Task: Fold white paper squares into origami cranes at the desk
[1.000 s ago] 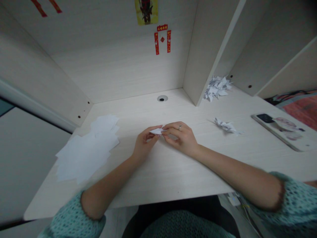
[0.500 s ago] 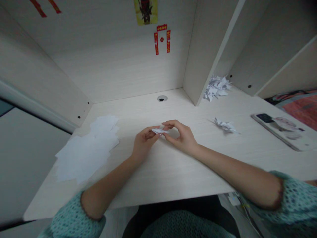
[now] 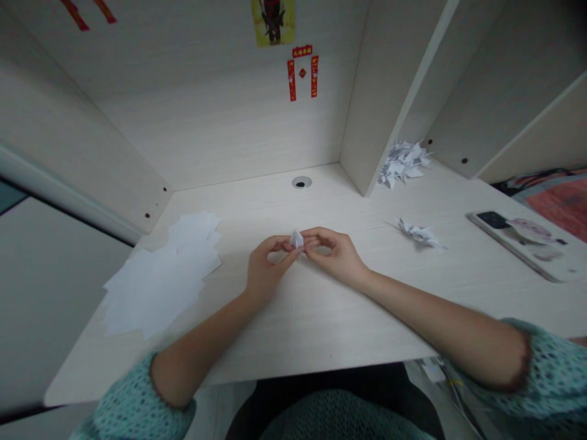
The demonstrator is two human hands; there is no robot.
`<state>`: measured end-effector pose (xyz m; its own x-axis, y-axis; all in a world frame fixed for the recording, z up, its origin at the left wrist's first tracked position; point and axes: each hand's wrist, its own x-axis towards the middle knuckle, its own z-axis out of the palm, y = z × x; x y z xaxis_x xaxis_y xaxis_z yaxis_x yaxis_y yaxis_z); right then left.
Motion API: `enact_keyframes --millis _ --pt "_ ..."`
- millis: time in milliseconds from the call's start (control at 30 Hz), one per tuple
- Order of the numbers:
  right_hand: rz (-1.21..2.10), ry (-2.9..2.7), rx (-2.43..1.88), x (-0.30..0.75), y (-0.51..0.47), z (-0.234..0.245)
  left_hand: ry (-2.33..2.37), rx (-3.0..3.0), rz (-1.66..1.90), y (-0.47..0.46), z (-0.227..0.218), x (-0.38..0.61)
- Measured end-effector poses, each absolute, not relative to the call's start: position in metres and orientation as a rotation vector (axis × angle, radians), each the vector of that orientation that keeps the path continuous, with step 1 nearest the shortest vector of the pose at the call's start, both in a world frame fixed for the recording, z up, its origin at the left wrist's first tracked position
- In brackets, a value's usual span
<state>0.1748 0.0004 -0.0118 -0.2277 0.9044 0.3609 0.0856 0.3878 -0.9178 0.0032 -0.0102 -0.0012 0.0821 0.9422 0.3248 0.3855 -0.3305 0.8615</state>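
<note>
A small folded white paper piece (image 3: 297,239) sits pinched between both hands just above the pale wooden desk (image 3: 321,318). My left hand (image 3: 265,269) closes its thumb and fingers on the piece's left side. My right hand (image 3: 335,255) pinches its right side with curled fingers. Both forearms come out of teal knitted sleeves. The paper's lower part is hidden by my fingertips.
A loose stack of white paper sheets (image 3: 160,275) lies at the desk's left. One folded paper figure (image 3: 419,234) rests to the right, and a pile of them (image 3: 402,162) sits in the shelf nook. A phone (image 3: 527,241) lies far right. A cable hole (image 3: 301,182) is behind.
The paper piece went from lying long and flat between my fingers to a smaller, upright folded shape. Both hands drew closer together around it.
</note>
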Motion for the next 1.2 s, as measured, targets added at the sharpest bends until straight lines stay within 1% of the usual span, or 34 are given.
enact_keyframes --millis 133,300,400,700,967,1200 --pt "1.328 -1.386 -0.845 0.1710 0.0039 -0.0157 1.343 1.963 1.378 -0.0107 0.0002 0.0037" --pt "1.487 -1.214 -0.838 0.1700 0.0073 -0.0157 1.287 1.890 1.191 -0.0103 0.0021 0.0018" --pt "1.521 -1.164 -0.837 0.1706 0.0089 -0.0167 1.257 1.795 1.149 -0.0102 0.0015 0.0003" --pt "1.575 -1.125 -0.789 0.1708 0.0084 -0.0165 1.354 1.688 1.194 -0.0127 0.0061 0.0028" --pt "1.627 -1.113 -0.799 0.1711 0.0063 -0.0115 1.245 1.547 1.167 -0.0091 0.0039 0.0016" --pt "1.517 -1.212 -0.790 0.1703 0.0053 -0.0115 1.211 1.556 1.204 -0.0117 0.0055 0.0033"
